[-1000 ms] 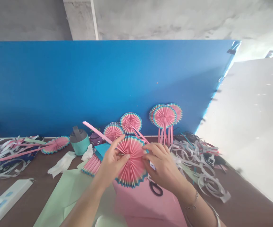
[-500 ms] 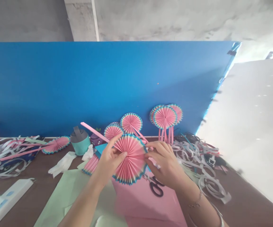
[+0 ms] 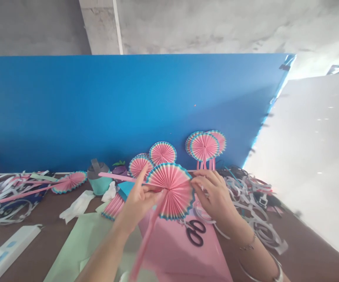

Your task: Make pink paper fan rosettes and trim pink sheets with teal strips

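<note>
A round pleated paper fan (image 3: 175,196), pink with a cream and blue edge, is held up at the middle. My left hand (image 3: 138,201) is closed on it near its centre, thumb in front. Two pink paper strips lead from that grip: one strip (image 3: 116,177) points left, the other strip (image 3: 147,244) hangs down towards me, blurred. My right hand (image 3: 212,194) pinches the fan's right rim between thumb and fingers. Below the fan, black-handled scissors (image 3: 195,232) lie on pink paper (image 3: 184,254); their blades are mostly hidden.
Finished-looking fans (image 3: 204,145) lean against a blue partition (image 3: 128,102). Curled white strips (image 3: 260,219) are heaped at right, more strips (image 3: 7,196) at left. Green paper (image 3: 81,243), a teal cup (image 3: 98,182), a crumpled tissue (image 3: 77,205) and a white power strip (image 3: 13,248) lie around.
The fan has turned and shifted slightly right, opening a gap on its lower left. One pink strip has swung down towards me. My right hand has moved a little right.
</note>
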Demonstrator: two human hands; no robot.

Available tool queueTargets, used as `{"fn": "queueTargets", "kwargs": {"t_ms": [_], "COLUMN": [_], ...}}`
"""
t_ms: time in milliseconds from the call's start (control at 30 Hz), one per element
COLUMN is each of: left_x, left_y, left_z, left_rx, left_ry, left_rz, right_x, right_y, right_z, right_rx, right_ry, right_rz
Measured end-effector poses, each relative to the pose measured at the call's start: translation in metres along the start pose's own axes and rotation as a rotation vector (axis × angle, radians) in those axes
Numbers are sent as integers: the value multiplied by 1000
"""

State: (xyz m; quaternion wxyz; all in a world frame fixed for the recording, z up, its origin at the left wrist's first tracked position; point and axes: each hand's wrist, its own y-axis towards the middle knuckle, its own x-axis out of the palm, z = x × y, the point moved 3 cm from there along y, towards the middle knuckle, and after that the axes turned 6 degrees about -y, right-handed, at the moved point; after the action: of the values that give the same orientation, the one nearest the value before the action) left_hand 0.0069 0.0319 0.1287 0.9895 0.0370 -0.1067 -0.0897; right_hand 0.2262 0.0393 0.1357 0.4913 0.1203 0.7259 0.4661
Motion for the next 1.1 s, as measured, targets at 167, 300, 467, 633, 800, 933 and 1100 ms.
{"fn": "queueTargets", "kwargs": {"t_ms": [167, 300, 467, 633, 800, 933, 1100], "left_x": [1, 5, 4, 1, 4, 8, 9], "left_y": [0, 3, 7, 6, 8, 7, -4], "left_z": [-19, -29, -31, -23, -9, -3, -15], "left_rx": [-68, 4, 244, 506, 620, 801, 928], "left_ry": [219, 562, 795, 995, 1213, 1252, 1198], "left_rz": [-120, 4, 167, 183, 249, 310, 231], "right_x": [-4, -10, -18, -31, -42, -48, -52], "right_y": [0, 1, 2, 4, 5, 4, 4], "right_z": [16, 19, 18, 13, 8, 7, 2], "right_rx": [67, 96, 115, 96, 90, 83, 74], "right_ry": [-29, -19, -2, 14, 8, 11, 64], "right_rz": [-21, -25, -3, -7, 13, 42, 19]}}
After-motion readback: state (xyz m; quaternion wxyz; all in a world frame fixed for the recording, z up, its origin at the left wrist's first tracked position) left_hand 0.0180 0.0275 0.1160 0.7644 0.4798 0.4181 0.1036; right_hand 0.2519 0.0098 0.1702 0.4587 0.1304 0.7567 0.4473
